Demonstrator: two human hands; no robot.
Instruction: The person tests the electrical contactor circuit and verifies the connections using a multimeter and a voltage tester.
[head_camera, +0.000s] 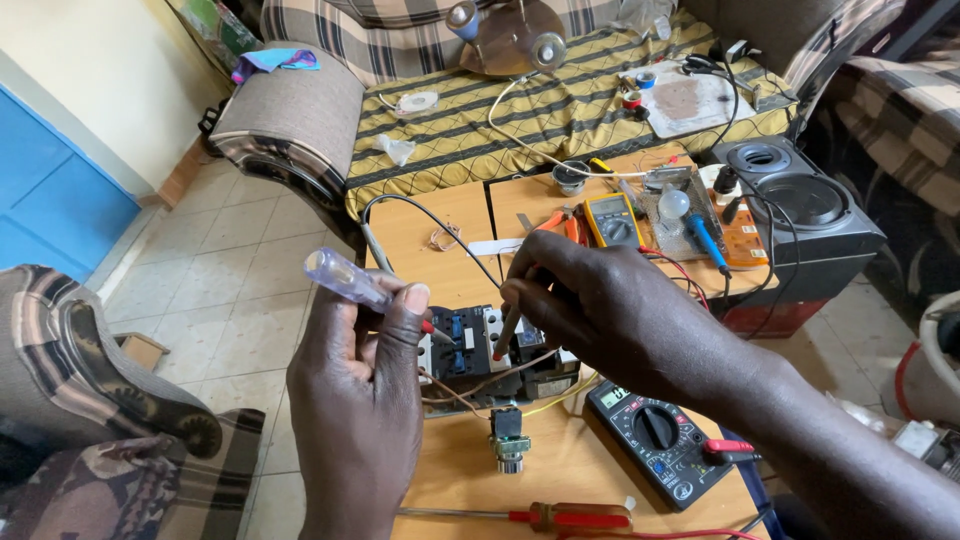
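Observation:
My left hand (360, 400) grips a screwdriver with a clear violet handle (348, 278), its tip pointing at the black and white electrical contactor block (470, 345) on the wooden table (440, 240). My right hand (590, 310) pinches a thin probe or wire end (507, 332) held down onto the top of the same block. Brown and yellow wires (500, 385) trail from the block toward me.
A black multimeter (655, 440) lies at front right, a yellow one (612, 220) farther back. A red-handled screwdriver (565, 517), a small switch part (508, 440), a speaker (800, 195), a bulb, pliers and a cloth-covered table with clutter surround the work. Sofas stand at left.

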